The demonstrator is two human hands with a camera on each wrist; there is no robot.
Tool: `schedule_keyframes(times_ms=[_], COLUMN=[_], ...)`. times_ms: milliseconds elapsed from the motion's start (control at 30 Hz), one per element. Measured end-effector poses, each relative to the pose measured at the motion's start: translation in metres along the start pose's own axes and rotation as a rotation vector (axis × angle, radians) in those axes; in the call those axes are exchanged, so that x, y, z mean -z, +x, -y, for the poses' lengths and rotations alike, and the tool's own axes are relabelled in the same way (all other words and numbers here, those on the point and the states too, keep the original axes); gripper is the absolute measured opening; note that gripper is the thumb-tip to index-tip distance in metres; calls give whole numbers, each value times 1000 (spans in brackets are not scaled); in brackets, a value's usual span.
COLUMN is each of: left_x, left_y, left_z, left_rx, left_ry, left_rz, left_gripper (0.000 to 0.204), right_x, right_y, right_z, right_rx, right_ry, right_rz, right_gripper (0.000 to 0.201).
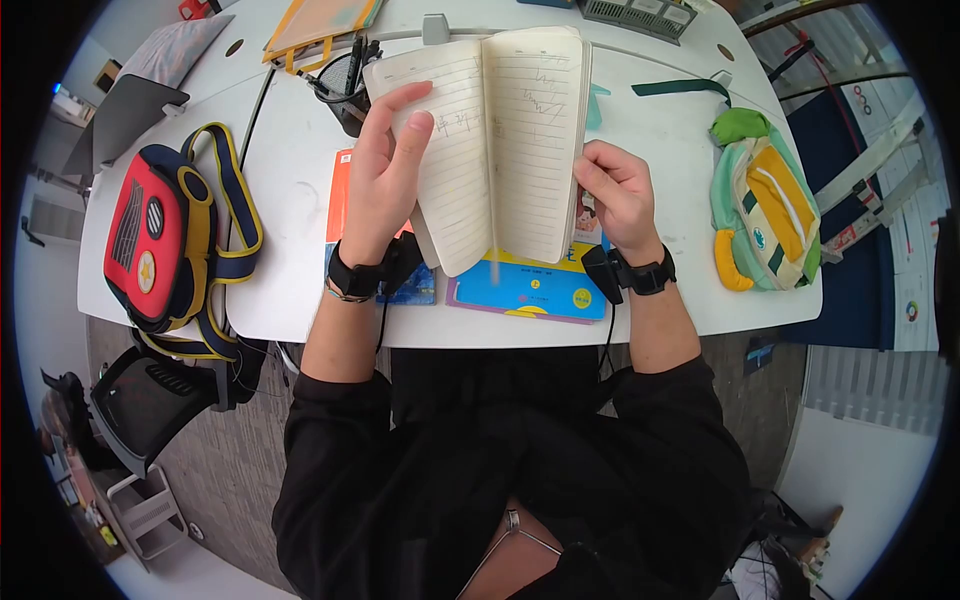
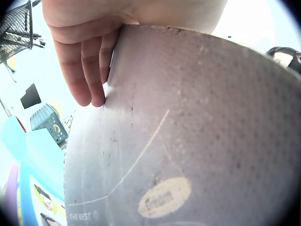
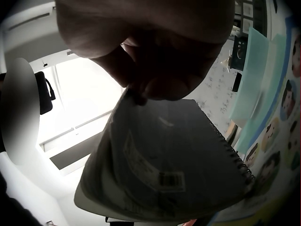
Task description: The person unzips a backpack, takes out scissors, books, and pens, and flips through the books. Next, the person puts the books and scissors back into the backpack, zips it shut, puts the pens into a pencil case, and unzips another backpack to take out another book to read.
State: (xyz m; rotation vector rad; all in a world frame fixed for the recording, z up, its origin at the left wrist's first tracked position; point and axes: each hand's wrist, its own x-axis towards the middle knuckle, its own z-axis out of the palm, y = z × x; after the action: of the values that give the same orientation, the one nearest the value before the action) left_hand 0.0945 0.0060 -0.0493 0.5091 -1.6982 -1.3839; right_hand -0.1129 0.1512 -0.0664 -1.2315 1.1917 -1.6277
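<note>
Holding a spiral-bound lined notebook (image 1: 540, 150) spread at its middle, I have it raised in front of me over the books at the near side of the white table (image 1: 690, 250). My left hand (image 1: 390, 165) grips the left half, thumb and index finger on the page side and the other fingers along the outside of the grey cover, which reads "THE BEST" near an oval label. My right hand (image 1: 622, 195) pinches the right edge between thumb and curled fingers; from that wrist, a barcode and the wire binding show on the dark back cover. Handwriting marks the left page, and looser scribbles cross the right one.

Under the notebook lies a blue-and-yellow book (image 1: 535, 288), with an orange-covered book (image 1: 338, 190) to its left, partly hidden by my forearm. Beyond my left hand stands a black mesh pen holder (image 1: 350, 125). A red-and-navy backpack (image 1: 160, 240) sits well to the left, and a green-and-yellow backpack (image 1: 765, 210) to the right.
</note>
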Motion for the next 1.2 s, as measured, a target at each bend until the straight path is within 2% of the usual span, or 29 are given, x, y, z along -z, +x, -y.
schedule_keyframes(times_ms=[67, 200, 267, 600, 667, 800, 867, 1000, 1100, 1167, 1200], left_x=[1, -2, -5, 0, 3, -2, -3, -4, -3, -6, -7], left_y=[-1, -1, 0, 0, 1, 0, 0, 0, 2, 3, 3], left_z=[3, 2, 0, 4, 8, 6, 2, -1, 4, 5, 3], left_rx=[-66, -70, -9, 92, 35, -31, 47, 89, 48, -99, -99], left_ry=[-37, -196, -169, -251, -187, -216, -165, -187, -196, -143, -143], left_rz=[-5, 3, -41, -64, -28, -63, -50, -62, -66, -138, -138], left_gripper=[39, 38, 38, 38, 44, 39, 45, 44, 50, 60, 60], right_x=[0, -1, 0, -2, -3, -3, -3, -2, -1, -1, -1], right_y=[0, -1, -1, -2, -2, -3, -3, -3, -3, -3, -3], right_z=[1, 0, 0, 0, -1, 0, -1, -1, -1, 0, 0], right_rx=[0, 9, 10, 11, 7, -18, -9, -19, 10, 11, 11], right_ry=[5, 10, 10, 8, 4, -11, -6, 3, -25, -24, -23], right_rz=[1, -19, -20, -21, -29, -42, -40, -28, -24, -25, -27], right_gripper=[21, 21, 21, 20, 20, 19, 19, 19, 19, 19, 19])
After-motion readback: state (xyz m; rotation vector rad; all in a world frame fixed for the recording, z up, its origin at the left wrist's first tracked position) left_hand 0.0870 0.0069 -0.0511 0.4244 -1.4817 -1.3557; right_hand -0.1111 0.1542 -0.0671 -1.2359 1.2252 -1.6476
